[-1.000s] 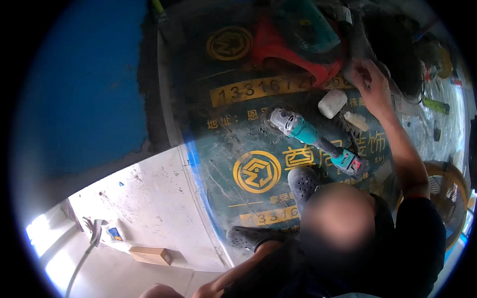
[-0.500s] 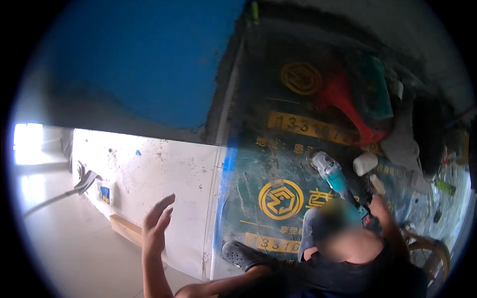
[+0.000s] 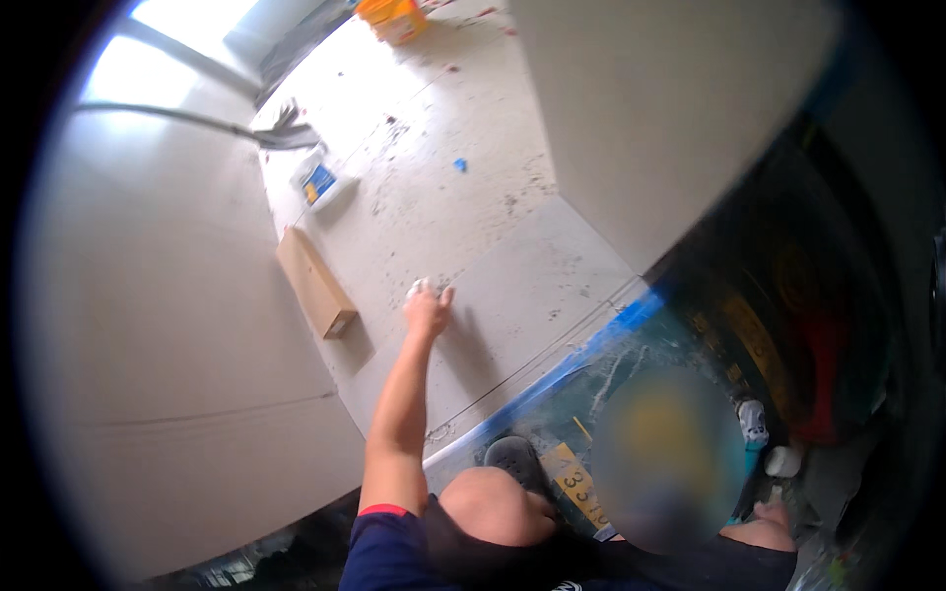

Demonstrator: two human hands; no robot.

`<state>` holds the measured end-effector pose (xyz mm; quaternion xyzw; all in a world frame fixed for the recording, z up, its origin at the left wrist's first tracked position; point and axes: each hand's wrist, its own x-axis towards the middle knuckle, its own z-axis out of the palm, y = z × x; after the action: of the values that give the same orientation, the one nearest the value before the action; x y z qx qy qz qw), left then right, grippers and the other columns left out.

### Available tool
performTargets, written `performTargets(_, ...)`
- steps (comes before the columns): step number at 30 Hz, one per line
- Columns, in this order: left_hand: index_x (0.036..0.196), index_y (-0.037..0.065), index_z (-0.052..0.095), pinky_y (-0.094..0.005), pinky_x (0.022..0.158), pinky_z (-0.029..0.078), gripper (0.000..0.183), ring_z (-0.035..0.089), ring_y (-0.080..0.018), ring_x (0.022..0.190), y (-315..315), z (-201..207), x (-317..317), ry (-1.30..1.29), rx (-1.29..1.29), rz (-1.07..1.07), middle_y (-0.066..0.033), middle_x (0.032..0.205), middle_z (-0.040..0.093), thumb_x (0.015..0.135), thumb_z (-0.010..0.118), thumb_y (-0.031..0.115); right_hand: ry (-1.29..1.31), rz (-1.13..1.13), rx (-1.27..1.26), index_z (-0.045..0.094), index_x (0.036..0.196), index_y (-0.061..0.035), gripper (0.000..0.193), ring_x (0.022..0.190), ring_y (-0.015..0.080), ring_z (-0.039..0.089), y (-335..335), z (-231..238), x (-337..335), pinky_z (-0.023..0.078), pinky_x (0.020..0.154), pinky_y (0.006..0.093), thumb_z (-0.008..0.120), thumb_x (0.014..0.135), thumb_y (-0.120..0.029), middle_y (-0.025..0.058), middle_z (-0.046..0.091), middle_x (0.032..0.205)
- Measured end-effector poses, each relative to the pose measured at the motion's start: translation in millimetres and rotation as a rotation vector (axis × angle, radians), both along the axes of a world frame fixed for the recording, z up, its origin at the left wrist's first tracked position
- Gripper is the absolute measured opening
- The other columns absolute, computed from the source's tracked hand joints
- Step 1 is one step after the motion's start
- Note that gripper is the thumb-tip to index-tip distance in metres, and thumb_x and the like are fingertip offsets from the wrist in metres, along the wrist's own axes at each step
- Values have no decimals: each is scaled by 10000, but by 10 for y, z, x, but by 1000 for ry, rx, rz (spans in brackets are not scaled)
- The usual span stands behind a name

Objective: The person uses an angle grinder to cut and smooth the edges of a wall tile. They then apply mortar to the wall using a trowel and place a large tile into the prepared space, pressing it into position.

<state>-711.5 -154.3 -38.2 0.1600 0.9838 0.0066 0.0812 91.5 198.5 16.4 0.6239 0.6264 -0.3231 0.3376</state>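
Observation:
My left hand (image 3: 428,313) reaches out over a pale, dusty floor (image 3: 512,286), its shadow falling beside it. The thumb and fingers are apart; the fingertips look whitish, and I make out no object in them. A long brown box-like block (image 3: 315,286) lies left of the hand. My right hand is out of view. At lower right a co-worker's blurred head (image 3: 670,443) hides much of the floor, and that person's hand (image 3: 774,522) is near a teal and grey angle grinder (image 3: 752,424), mostly hidden.
Blue tape (image 3: 591,345) edges a dark green printed floor sheet (image 3: 562,433). A white container (image 3: 320,187), a long-handled tool (image 3: 286,136) and an orange bucket (image 3: 394,20) stand farther off. A large grey panel (image 3: 670,118) rises at right. A grey clog (image 3: 517,463) rests near the tape.
The view has swung left, bringing more pale floor and an orange bucket into sight. My left hand has moved from beside the brown block to farther out over the floor.

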Motion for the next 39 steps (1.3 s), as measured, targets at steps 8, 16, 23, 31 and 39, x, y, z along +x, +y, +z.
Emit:
performTargets(8, 1344, -16, 566, -523, 1130, 342, 672, 521, -374, 1298, 276, -350, 401, 14, 138, 79, -223, 1365, 577, 934, 609, 515, 765, 653, 210, 640, 1176, 31, 373, 1020, 346, 653, 19, 1734, -4166, 514, 903, 394, 677, 895, -211, 211, 667, 1089)
performTargets(16, 1143, -4, 685, -543, 1030, 422, 562, 620, -406, 1127, 923, -134, 317, -198, 407, 4, -234, 1172, 683, 946, 556, 506, 928, 1147, 344, 612, 1306, -19, 498, 1214, 387, 578, -367, -279, -6867, 479, 1023, 458, 680, 910, -315, 233, 611, 1304)
performTargets(23, 1237, -30, 634, -508, 986, 480, 729, 626, -416, 1131, 213, -356, 103, 77, 148, 11, -244, 1192, 663, 854, 677, 589, 520, 1359, -436, 674, 1160, -55, 366, 1106, 375, 630, -913, 1242, -6512, 502, 940, 471, 606, 949, -346, 209, 677, 1166)
performTargets(31, 1267, -118, 568, -520, 1085, 415, 812, 502, -454, 1289, 604, -39, 544, -250, 118, -97, -325, 1366, 534, 872, 669, 585, -131, 635, 126, 719, 1095, -14, 439, 808, 315, 704, 2398, 566, -3776, 565, 742, 474, 657, 903, -404, 183, 722, 1053)
performTargets(39, 1306, -105, 568, -475, 1058, 464, 753, 544, -428, 1279, 20, 292, -311, -629, 302, -48, -315, 1381, 541, 851, 746, 469, 123, 417, 792, 703, 1097, -16, 421, 827, 317, 699, 3189, 936, -4817, 557, 754, 468, 670, 901, -387, 189, 717, 1044)
